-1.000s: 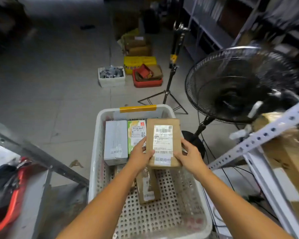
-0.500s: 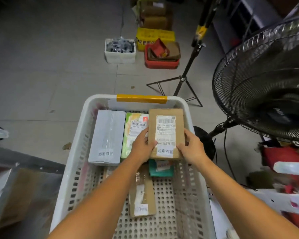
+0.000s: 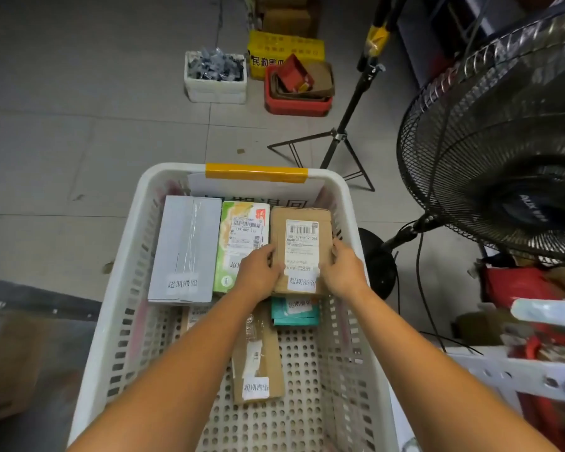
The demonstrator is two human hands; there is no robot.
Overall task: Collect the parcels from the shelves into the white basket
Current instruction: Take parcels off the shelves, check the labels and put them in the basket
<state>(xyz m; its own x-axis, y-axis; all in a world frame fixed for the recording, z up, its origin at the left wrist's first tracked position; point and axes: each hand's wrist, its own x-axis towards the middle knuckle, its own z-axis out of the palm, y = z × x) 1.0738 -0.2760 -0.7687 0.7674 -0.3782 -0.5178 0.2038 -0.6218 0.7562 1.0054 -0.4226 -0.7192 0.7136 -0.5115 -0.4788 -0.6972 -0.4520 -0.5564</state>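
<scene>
The left hand [image 3: 258, 270] and right hand [image 3: 343, 272] grip the lower sides of the brown parcel [image 3: 302, 236], centre frame, inside the white basket [image 3: 124, 288]. Seat it flat against the green parcel [image 3: 242, 243], then release both sides together.

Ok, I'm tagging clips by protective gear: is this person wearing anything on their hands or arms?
No. The left hand and right hand are bare: no gloves, rings or watch show. The left forearm and right forearm are uncovered to the frame's edge; no sleeve is in view.
</scene>
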